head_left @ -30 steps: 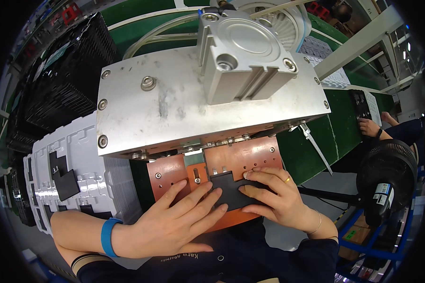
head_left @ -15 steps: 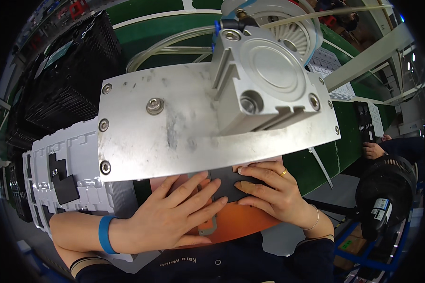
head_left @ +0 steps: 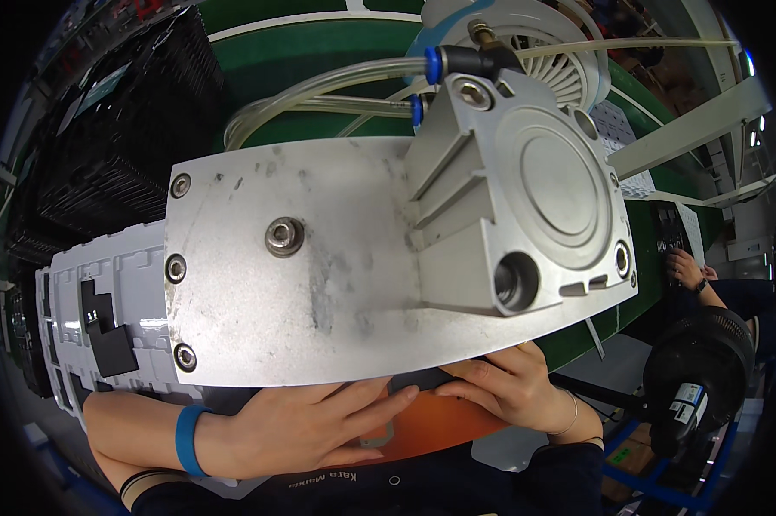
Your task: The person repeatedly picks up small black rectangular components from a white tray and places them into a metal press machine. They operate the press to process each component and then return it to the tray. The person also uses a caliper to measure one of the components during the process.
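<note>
My left hand [head_left: 315, 426], a blue band at its wrist, lies with fingers stretched out and spread over an orange surface [head_left: 444, 421]. Some of its fingertips pass beneath the front edge of a silver metal plate [head_left: 250, 301]. From the other side my right hand [head_left: 513, 391] rests its bent, parted fingers by a dark grey flat piece [head_left: 420, 378]; finger covers show on it. The plate hides its farther fingertips and most of the grey piece. Near the left fingers, part of a small metal bracket [head_left: 377, 437] shows on the orange surface.
A square pneumatic cylinder [head_left: 526, 198] with clear hoses [head_left: 345, 82] stands on the plate. White trays [head_left: 151, 322] holding a black piece [head_left: 113, 344] and stacked black trays [head_left: 121, 146] are at left. A white fan [head_left: 560, 52] is behind; a co-worker's hand [head_left: 685, 268] is at right.
The plate and cylinder now appear lower and larger in view, covering more of my fingers and the grey piece. My hands stay at the same work area. The co-worker's hand has shifted slightly.
</note>
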### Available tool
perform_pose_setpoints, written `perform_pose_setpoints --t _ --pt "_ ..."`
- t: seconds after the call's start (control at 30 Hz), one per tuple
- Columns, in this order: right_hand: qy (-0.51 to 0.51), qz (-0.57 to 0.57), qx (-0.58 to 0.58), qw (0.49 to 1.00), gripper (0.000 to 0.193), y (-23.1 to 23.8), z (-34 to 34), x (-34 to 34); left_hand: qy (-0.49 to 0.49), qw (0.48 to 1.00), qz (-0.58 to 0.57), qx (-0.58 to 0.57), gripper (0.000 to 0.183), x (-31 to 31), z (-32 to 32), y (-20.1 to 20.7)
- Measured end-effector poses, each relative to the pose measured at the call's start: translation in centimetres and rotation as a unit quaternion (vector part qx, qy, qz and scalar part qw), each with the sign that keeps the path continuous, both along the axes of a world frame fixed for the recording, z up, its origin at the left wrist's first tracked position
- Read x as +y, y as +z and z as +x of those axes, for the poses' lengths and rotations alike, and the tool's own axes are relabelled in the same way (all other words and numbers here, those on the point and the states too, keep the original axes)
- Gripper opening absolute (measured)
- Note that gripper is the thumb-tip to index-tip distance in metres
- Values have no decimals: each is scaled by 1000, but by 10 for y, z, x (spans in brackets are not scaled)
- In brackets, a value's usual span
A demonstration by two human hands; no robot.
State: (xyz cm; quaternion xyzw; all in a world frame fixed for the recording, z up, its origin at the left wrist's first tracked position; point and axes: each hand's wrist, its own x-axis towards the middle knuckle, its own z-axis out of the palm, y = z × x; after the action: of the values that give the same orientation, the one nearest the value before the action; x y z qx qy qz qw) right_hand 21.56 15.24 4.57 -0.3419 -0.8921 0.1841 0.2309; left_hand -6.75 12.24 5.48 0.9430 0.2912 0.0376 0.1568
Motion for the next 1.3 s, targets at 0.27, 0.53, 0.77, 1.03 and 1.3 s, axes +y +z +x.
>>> perform_pose_setpoints --t 0.27,0.53,0.77,1.03,1.3 --pt "2 -13 2 1000 45 2 1 0 -5 1000 7 -5 70 1 0 0" --pt "3 -10 1 1000 47 0 2 -1 2 999 27 -33 76 5 0 4" --pt "-2 -18 2 1000 47 2 1 0 0 999 13 -43 74 5 1 6" --pt "2 -22 5 1000 47 1 2 0 -6 1000 7 7 70 2 2 3" --pt "0 -35 9 999 46 1 1 0 -1 1000 -1 17 69 0 2 4"
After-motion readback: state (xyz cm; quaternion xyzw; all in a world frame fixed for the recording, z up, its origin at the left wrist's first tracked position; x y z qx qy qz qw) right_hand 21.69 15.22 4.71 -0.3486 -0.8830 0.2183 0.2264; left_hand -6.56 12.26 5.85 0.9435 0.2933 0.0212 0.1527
